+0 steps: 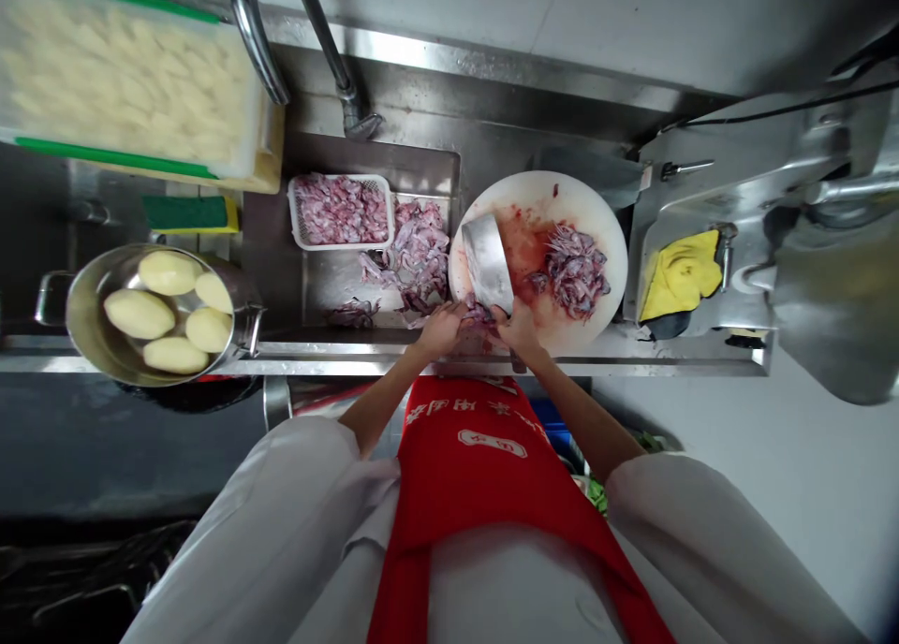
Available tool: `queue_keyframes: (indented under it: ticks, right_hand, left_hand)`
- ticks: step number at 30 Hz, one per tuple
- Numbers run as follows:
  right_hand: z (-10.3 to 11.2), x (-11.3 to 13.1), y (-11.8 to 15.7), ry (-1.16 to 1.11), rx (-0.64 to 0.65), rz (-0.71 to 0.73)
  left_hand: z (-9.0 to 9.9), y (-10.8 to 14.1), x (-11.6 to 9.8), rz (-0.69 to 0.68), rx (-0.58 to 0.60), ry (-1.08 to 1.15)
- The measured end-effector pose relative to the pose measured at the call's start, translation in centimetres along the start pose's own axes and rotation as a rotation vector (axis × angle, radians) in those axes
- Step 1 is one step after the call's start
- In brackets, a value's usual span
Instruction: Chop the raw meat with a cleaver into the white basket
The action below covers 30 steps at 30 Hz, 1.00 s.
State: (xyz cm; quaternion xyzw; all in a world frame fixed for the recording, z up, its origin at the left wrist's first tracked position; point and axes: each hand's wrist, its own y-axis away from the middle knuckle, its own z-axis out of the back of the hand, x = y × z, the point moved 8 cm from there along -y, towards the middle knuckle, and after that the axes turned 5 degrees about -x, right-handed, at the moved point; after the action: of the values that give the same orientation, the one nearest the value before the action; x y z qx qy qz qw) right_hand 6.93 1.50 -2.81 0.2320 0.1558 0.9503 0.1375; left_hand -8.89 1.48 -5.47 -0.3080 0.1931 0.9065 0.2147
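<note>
My right hand [521,333] is closed round a cleaver [487,258], its broad blade lying over the left part of a round white cutting board [596,209]. At the board's front left edge, the fingers of my left hand [442,331] are closed on a small piece of raw meat [478,313], beside the blade. Blood stains the board around the cleaver. To the right of the blade lies a heap of dark pinkish raw meat pieces [577,271]. More pale pink raw pieces [420,251] lie loose in the sink, left of the board.
A white basket [292,215] of raw pieces stands in the sink [330,284]. Further left are a pot [82,321] with several peeled potatoes, a sponge [189,213] and a green-edged tub [243,129]. A faucet [347,110] hangs behind. A yellow cloth [680,274] lies right.
</note>
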Motion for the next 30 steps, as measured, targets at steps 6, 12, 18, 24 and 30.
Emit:
queue_keyframes:
  ticks: [6,12,18,24,30]
  right_hand:
    - [0.1,0.1,0.2,0.164,0.015,0.009]
    - [0.1,0.7,0.3,0.199,0.020,-0.001]
    - [0.1,1.0,0.2,0.194,-0.005,0.025]
    - [3.3,-3.4,-1.8,0.212,-0.101,-0.033]
    - [8.8,-8.5,-2.9,0.136,-0.246,-0.112]
  left_hand:
    - [1.0,1.5,-0.9,0.005,0.032,0.011]
    - [1.9,4.4,-0.4,0.024,0.023,-0.010]
    - [4.0,7.0,1.3,-0.006,-0.071,0.022]
    - [7.2,8.6,3.7,0.020,-0.195,0.026]
    - [9.9,5.6,0.0,-0.150,-0.251,0.181]
